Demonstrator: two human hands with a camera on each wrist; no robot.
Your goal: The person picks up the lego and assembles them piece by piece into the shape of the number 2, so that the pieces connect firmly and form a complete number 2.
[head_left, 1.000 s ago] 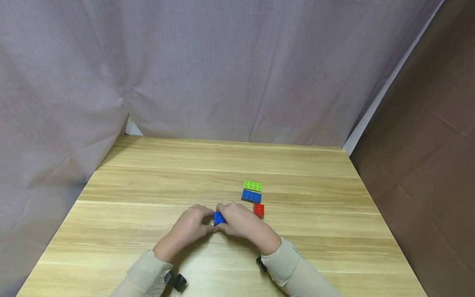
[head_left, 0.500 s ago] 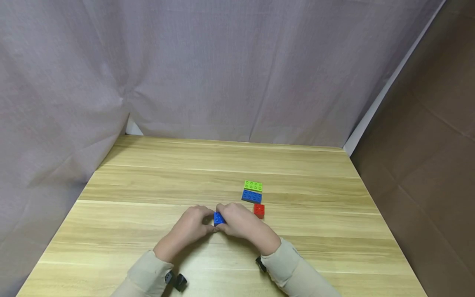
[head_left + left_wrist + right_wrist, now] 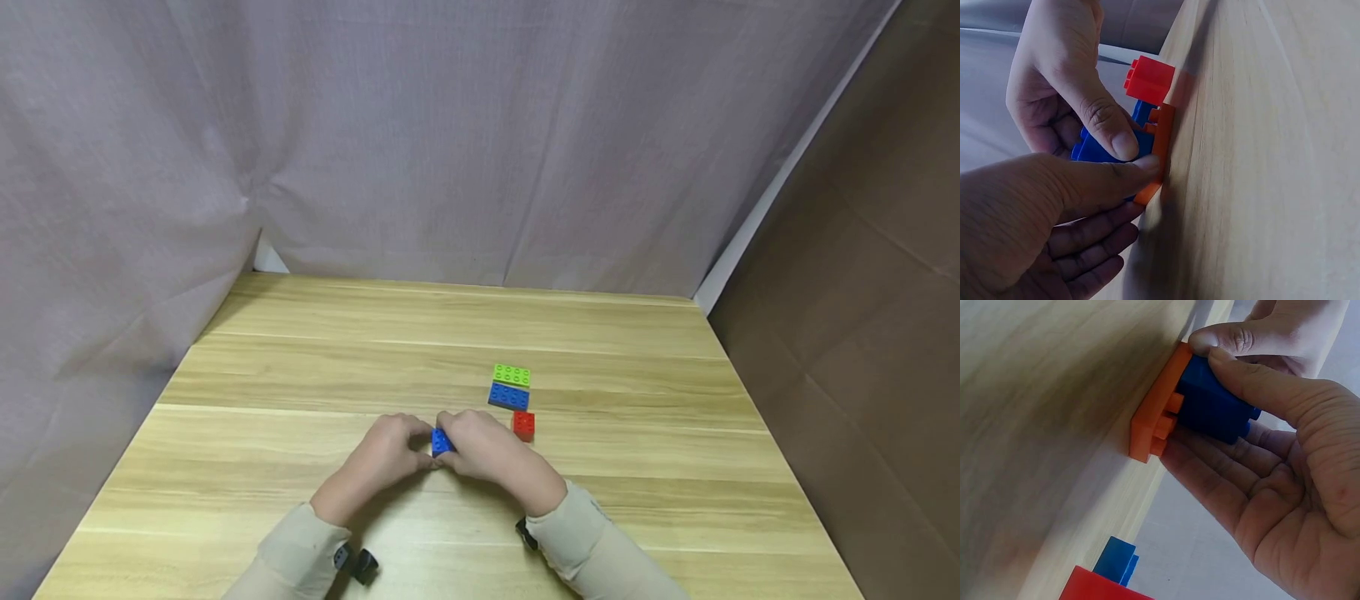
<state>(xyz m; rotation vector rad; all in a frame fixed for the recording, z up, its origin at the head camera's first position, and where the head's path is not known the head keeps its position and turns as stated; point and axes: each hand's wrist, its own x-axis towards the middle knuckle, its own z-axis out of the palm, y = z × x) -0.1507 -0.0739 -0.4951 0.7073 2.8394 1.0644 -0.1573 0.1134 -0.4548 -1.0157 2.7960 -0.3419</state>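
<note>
- Two pale sleeves [image 3: 607, 546] reach in from the near edge; a small black device [image 3: 365, 567] shows at the left wrist.
- The left hand [image 3: 384, 454] pinches one end of a low orange brick [image 3: 1155, 405], its thumb pressed near the seam with the blue block [image 3: 1210, 403] on top.
- The right hand [image 3: 486, 447] pinches that blue block, thumb on one side and fingers around the other.
- The joined pair is in front of the person, low over the table [image 3: 300, 358], the orange seemingly resting on the wood. Some orange studs are uncovered at the end away from the left thumb; whether the blue is fully seated cannot be told.
- Both pieces look like hard plastic: probably light, stiff, slightly slick on their smooth faces and hard to break. The blue block's flat, opposite sides offer the best hold; the orange is thin, so its ends are the likelier grip.
- Just beyond the right hand, to its right, stands a square red block [image 3: 523, 426], studs up.
- Farther off lies a flat blue brick [image 3: 508, 396], then a lime brick [image 3: 512, 375] just beside it.
- Grey cloth [image 3: 450, 142] hangs behind everything.
</note>
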